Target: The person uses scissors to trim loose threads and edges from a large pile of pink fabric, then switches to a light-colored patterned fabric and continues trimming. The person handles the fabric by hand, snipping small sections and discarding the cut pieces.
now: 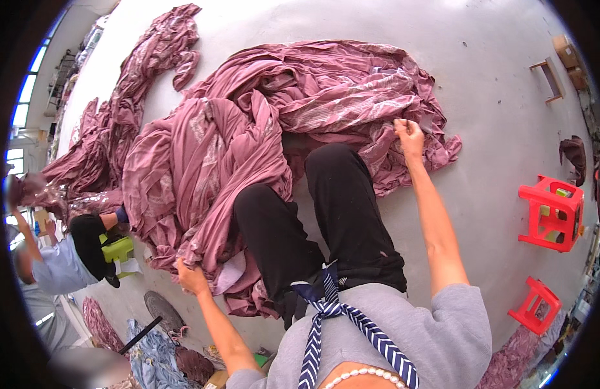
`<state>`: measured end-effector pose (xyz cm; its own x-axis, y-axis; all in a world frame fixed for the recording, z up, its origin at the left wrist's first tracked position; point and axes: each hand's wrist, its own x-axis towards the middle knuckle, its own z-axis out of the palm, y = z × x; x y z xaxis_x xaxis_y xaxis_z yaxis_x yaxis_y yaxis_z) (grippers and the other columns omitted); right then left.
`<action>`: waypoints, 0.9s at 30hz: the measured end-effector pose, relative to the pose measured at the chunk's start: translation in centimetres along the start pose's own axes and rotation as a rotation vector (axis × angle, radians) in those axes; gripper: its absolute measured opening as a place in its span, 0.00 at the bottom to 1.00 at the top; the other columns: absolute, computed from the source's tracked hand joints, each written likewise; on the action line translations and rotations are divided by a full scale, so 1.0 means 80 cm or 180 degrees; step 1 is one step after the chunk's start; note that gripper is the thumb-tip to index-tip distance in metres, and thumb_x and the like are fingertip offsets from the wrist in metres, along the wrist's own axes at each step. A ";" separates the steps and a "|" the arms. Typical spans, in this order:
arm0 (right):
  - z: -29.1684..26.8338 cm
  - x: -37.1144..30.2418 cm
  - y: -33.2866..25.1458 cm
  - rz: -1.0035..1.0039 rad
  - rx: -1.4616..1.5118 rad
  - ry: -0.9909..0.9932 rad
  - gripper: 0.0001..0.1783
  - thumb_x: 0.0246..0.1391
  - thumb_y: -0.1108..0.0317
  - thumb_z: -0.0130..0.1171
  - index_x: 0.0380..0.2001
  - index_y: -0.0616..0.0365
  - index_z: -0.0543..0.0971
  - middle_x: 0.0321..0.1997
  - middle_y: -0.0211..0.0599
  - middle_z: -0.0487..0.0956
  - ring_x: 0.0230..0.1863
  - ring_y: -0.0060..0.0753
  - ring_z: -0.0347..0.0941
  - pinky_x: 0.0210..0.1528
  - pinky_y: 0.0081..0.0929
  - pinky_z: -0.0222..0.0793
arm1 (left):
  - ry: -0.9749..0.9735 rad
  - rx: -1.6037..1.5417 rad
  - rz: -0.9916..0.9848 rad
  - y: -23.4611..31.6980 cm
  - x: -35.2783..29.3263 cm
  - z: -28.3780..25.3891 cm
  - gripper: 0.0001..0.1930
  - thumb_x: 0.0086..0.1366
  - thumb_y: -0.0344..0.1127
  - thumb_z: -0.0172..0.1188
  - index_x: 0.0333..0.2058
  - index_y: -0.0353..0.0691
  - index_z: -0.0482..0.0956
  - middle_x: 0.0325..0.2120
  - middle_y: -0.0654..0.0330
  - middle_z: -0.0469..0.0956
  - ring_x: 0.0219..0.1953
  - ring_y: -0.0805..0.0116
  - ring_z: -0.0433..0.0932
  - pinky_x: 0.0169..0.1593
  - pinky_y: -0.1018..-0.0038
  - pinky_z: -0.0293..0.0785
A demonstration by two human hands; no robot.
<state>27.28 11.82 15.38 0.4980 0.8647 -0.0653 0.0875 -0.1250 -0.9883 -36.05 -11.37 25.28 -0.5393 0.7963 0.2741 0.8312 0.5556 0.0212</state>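
A large heap of mauve-pink fabric [248, 123] with pale patterned bands lies on the floor in front of me and drapes around my knees. At its near left edge, my left hand [193, 279] is closed on a gathered fold of the fabric. My right arm reaches forward past my right knee. There my right hand [410, 137] has its fingers pinched together at the fabric's right side, on what looks like an edge of it. The heap's folds hide how the cloth runs between the two hands.
A long strip of similar fabric [135, 84] stretches up the left, where a co-worker [60, 266] sits beside a green stool [118, 249]. Two red plastic stools [551, 214] stand at right, near a small wooden frame [547, 81]. Blue cloth [157, 360] lies at lower left.
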 end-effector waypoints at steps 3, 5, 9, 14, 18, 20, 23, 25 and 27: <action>0.016 0.040 0.022 -0.0326 -0.1307 -0.0445 0.15 0.49 0.67 0.65 0.40 0.60 0.78 0.35 0.37 0.80 0.35 0.30 0.77 0.37 0.24 0.71 | -0.0291 0.0135 -0.0203 0.029 0.014 0.011 0.13 0.54 0.27 0.53 0.40 0.42 0.74 0.34 0.44 0.77 0.38 0.41 0.75 0.40 0.53 0.68; 0.032 0.066 0.029 -0.1149 -0.2386 -0.0534 0.16 0.47 0.70 0.63 0.43 0.56 0.78 0.40 0.42 0.79 0.39 0.40 0.78 0.41 0.31 0.73 | -0.0271 0.0310 -0.0255 0.022 0.007 0.021 0.13 0.54 0.27 0.53 0.40 0.39 0.73 0.36 0.44 0.77 0.39 0.41 0.75 0.42 0.54 0.69; 0.033 0.106 0.052 -0.0884 -0.4018 -0.0755 0.13 0.48 0.70 0.55 0.40 0.54 0.77 0.42 0.48 0.77 0.42 0.52 0.76 0.43 0.43 0.73 | -0.0116 0.0112 -0.0027 0.010 -0.008 0.026 0.24 0.47 0.25 0.55 0.48 0.36 0.72 0.41 0.45 0.76 0.44 0.44 0.74 0.49 0.59 0.68; -0.023 0.082 0.027 -0.0685 -0.3109 -0.1339 0.11 0.43 0.64 0.57 0.28 0.61 0.75 0.30 0.50 0.77 0.37 0.52 0.75 0.38 0.45 0.68 | -0.0339 -0.0150 -0.0008 0.030 0.000 -0.004 0.24 0.45 0.24 0.57 0.46 0.34 0.72 0.42 0.46 0.76 0.46 0.45 0.73 0.52 0.61 0.66; -0.046 -0.001 -0.121 0.1098 -0.0762 -0.2157 0.11 0.52 0.64 0.57 0.25 0.63 0.75 0.24 0.19 0.70 0.28 0.15 0.63 0.32 0.22 0.61 | -0.1199 -0.1131 -0.0213 0.054 0.020 -0.049 0.28 0.45 0.28 0.56 0.51 0.35 0.71 0.47 0.50 0.75 0.53 0.52 0.71 0.59 0.66 0.62; -0.036 -0.047 -0.212 0.0903 -0.0454 -0.2421 0.12 0.55 0.63 0.57 0.28 0.63 0.74 0.27 0.19 0.69 0.31 0.12 0.60 0.33 0.16 0.59 | -0.0594 -0.1648 0.0650 0.136 0.033 -0.093 0.31 0.44 0.28 0.57 0.53 0.35 0.70 0.49 0.52 0.74 0.55 0.54 0.70 0.62 0.65 0.59; 0.004 -0.098 -0.278 0.0577 -0.0135 -0.2107 0.16 0.56 0.60 0.56 0.31 0.66 0.76 0.27 0.25 0.73 0.31 0.20 0.68 0.37 0.21 0.64 | -0.1282 -0.2849 0.0957 0.234 0.011 -0.128 0.30 0.47 0.28 0.60 0.54 0.36 0.70 0.52 0.52 0.71 0.55 0.57 0.70 0.59 0.64 0.64; 0.043 -0.139 -0.309 -0.0118 -0.0252 -0.2716 0.15 0.56 0.61 0.54 0.33 0.65 0.75 0.27 0.36 0.75 0.29 0.27 0.70 0.33 0.28 0.67 | -0.2512 -0.3511 0.0789 0.303 -0.022 -0.150 0.30 0.50 0.30 0.63 0.55 0.36 0.69 0.55 0.52 0.69 0.56 0.61 0.70 0.55 0.67 0.69; 0.080 -0.189 -0.338 -0.0465 0.0046 -0.3543 0.12 0.55 0.62 0.53 0.30 0.62 0.74 0.25 0.43 0.74 0.26 0.33 0.71 0.30 0.34 0.68 | -0.2328 -0.3661 0.1577 0.343 -0.055 -0.152 0.38 0.49 0.39 0.70 0.58 0.34 0.65 0.55 0.53 0.70 0.54 0.60 0.72 0.53 0.66 0.70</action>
<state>11.84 5.27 42.23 -0.5652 0.8245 -0.0283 0.0683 0.0126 -0.9976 -9.24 -2.54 36.36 0.1755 0.9830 -0.0530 0.4062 -0.0233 0.9135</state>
